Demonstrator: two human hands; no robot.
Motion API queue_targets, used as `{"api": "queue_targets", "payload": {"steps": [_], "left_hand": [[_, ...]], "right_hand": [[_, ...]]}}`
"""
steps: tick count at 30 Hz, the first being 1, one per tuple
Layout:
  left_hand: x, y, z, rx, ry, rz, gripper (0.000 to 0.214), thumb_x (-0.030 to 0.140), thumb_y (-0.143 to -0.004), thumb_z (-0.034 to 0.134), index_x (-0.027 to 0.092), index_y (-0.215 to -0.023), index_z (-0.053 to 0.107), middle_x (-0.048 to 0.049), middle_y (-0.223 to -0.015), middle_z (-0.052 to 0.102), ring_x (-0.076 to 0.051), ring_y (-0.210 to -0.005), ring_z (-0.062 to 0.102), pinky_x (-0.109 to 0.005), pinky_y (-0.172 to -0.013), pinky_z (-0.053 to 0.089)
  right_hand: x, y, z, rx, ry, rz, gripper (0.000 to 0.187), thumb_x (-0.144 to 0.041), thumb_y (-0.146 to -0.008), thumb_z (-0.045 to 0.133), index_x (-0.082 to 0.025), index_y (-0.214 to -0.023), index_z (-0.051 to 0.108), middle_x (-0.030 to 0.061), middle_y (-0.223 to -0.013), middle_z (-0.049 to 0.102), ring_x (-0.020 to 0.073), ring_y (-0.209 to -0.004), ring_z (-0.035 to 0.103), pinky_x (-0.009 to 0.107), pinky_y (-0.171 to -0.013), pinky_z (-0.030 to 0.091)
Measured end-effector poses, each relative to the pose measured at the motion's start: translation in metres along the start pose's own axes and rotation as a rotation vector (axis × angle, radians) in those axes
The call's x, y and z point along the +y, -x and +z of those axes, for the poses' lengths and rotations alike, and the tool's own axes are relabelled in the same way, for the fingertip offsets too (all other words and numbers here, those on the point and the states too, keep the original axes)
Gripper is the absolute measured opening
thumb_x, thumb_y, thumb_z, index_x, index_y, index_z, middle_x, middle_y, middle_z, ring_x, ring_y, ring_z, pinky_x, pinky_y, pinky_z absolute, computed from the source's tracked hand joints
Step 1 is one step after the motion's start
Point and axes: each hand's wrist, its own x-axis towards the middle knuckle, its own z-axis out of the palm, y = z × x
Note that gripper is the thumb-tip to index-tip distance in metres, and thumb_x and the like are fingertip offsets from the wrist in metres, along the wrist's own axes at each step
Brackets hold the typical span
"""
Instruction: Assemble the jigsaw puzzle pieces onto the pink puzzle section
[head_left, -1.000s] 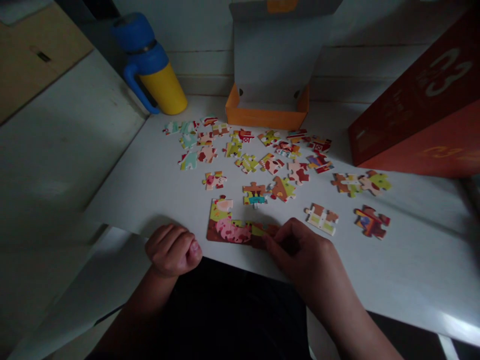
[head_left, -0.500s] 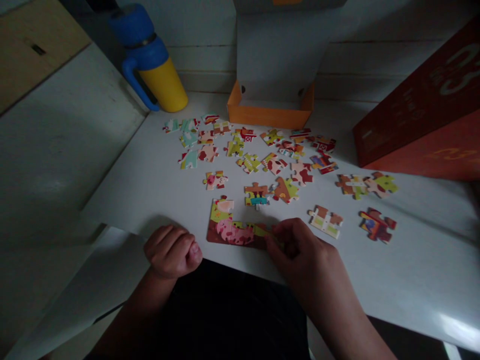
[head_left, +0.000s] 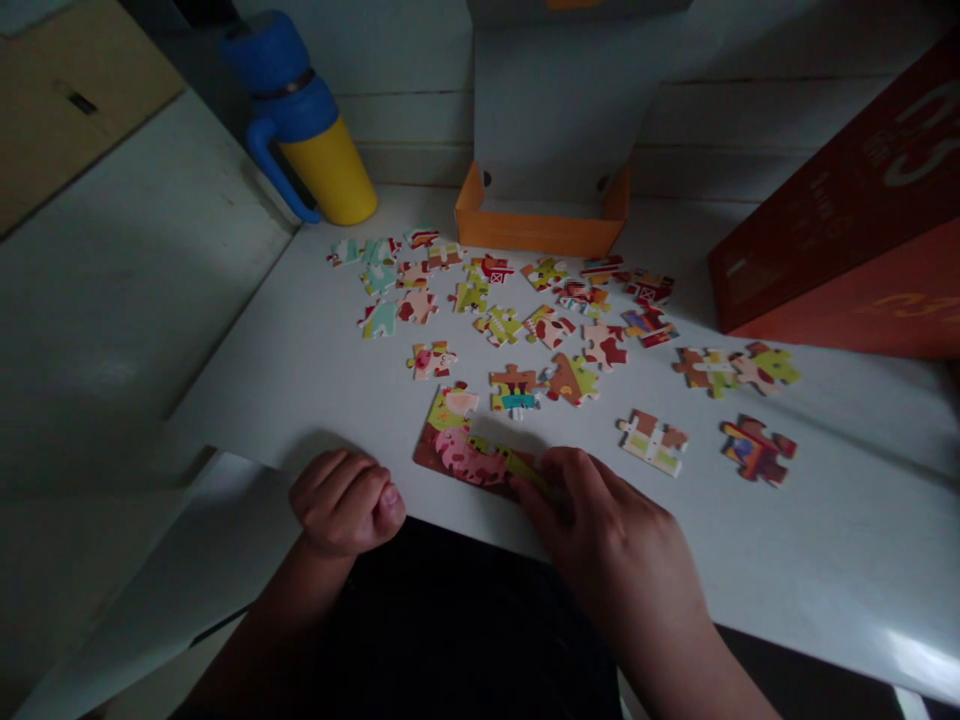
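Note:
A joined patch of puzzle pieces (head_left: pixel 461 445) with a pink pig on it lies at the near edge of the white table (head_left: pixel 315 370). My right hand (head_left: pixel 607 530) presses its fingers flat on the patch's right end, covering the pieces there. My left hand (head_left: pixel 346 500) rests in a loose fist at the table's edge, left of the patch, with nothing visible in it. Several loose puzzle pieces (head_left: pixel 517 300) are spread out beyond the patch, and a pale one (head_left: pixel 651 441) lies to the right of my right hand.
An open orange box (head_left: pixel 536 225) with its grey lid up stands at the back. A blue and yellow bottle (head_left: pixel 307 130) stands back left. A large red box (head_left: pixel 847 220) leans at the right. A lower white surface (head_left: pixel 112 300) lies left.
The joined patch has turned a little, its left end swinging away from me. My right hand went from pinching a piece at the patch's right end to lying flat over it.

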Motion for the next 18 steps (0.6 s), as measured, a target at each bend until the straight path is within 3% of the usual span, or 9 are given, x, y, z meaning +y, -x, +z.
{"api": "queue_targets", "payload": {"steps": [2,5,10,18], "left_hand": [[0.000,-0.001,0.001,0.010,0.003,0.008,0.006,0.020,-0.083,0.062,0.023,-0.079,0.058,-0.0029,-0.065,0.061,-0.020,-0.057,0.057,-0.038,-0.060,0.046],[0.000,-0.002,0.001,0.025,0.002,0.013,0.007,0.018,-0.080,0.061,0.023,-0.079,0.056,-0.0022,-0.064,0.060,-0.020,-0.057,0.055,-0.037,-0.060,0.044],[0.001,-0.003,0.001,0.023,-0.002,0.012,0.008,0.017,-0.079,0.061,0.023,-0.080,0.056,-0.0027,-0.065,0.061,-0.021,-0.057,0.055,-0.038,-0.060,0.045],[0.002,-0.003,0.002,0.067,-0.020,-0.004,0.002,0.021,-0.087,0.059,0.023,-0.087,0.057,-0.0020,-0.066,0.060,-0.021,-0.057,0.056,-0.037,-0.063,0.049]], "right_hand": [[0.000,-0.001,0.000,0.035,-0.007,-0.065,0.028,-0.043,-0.107,0.065,-0.017,-0.118,0.065,0.0127,-0.104,0.075,0.0288,-0.090,0.071,0.042,-0.074,0.054],[0.000,-0.003,0.002,0.008,0.008,-0.128,0.042,-0.045,-0.101,0.074,-0.016,-0.130,0.067,0.0172,-0.131,0.070,0.0370,-0.115,0.063,0.051,-0.091,0.052],[0.003,-0.010,0.005,-0.078,-0.042,-0.145,0.039,-0.048,-0.100,0.076,-0.023,-0.130,0.071,0.0103,-0.133,0.071,0.0344,-0.116,0.061,0.051,-0.093,0.046],[0.007,-0.011,0.006,-0.088,-0.091,-0.187,0.036,-0.043,-0.099,0.078,-0.028,-0.132,0.072,0.0059,-0.132,0.071,0.0329,-0.117,0.061,0.048,-0.092,0.041]]}}
